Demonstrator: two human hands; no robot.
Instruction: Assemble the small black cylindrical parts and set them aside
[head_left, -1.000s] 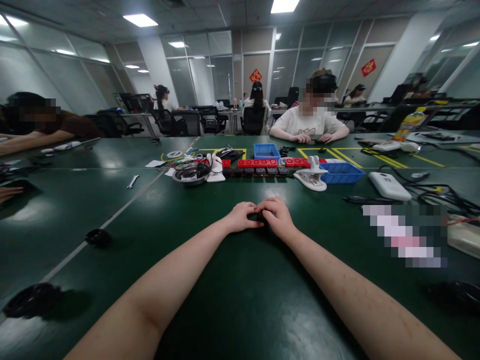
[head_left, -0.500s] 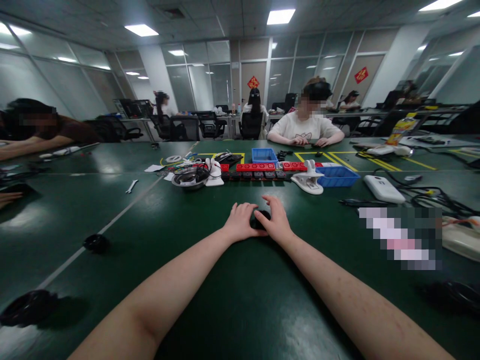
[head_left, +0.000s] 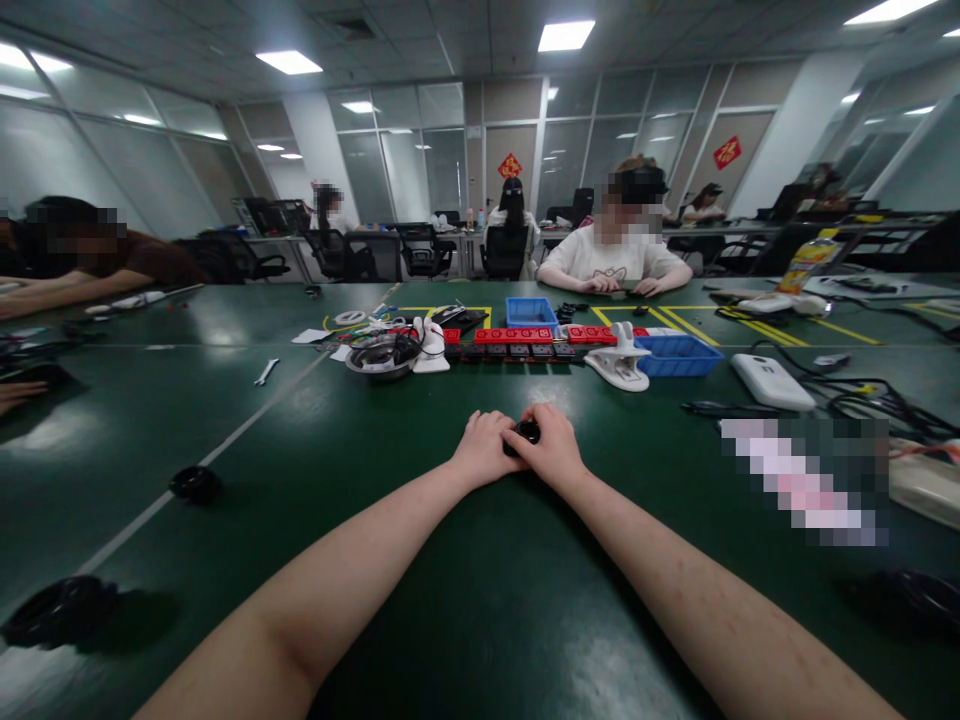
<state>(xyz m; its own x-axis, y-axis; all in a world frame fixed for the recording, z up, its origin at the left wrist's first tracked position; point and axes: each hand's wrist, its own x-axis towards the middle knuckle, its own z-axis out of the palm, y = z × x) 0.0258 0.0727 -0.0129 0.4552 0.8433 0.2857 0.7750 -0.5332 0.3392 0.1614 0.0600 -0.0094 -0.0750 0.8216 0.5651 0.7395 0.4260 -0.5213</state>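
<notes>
Between my two hands is a small round black part (head_left: 529, 431), partly covered by fingers, near the middle of the green table (head_left: 420, 590). My left hand (head_left: 484, 447) is curled round its left side. From the right, my right hand (head_left: 553, 441) closes over it, thumb crossing toward the left fingers. Two similar black rings lie apart on the left, one by the white line (head_left: 195, 484) and a larger one at the near left edge (head_left: 60, 611). Another dark coiled object (head_left: 919, 598) sits at the right edge.
Across the table are a metal bowl with cables (head_left: 381, 358), red sockets (head_left: 514, 336), a white clamp (head_left: 621, 362) and blue bins (head_left: 677, 355). A wrench (head_left: 266, 372) lies left. A white device (head_left: 772, 381) and cables lie right. A person (head_left: 619, 245) sits opposite.
My right hand's raised fingers have come down and closed round the black part, whose ring-like top now shows between my hands. The view has shifted slightly.
</notes>
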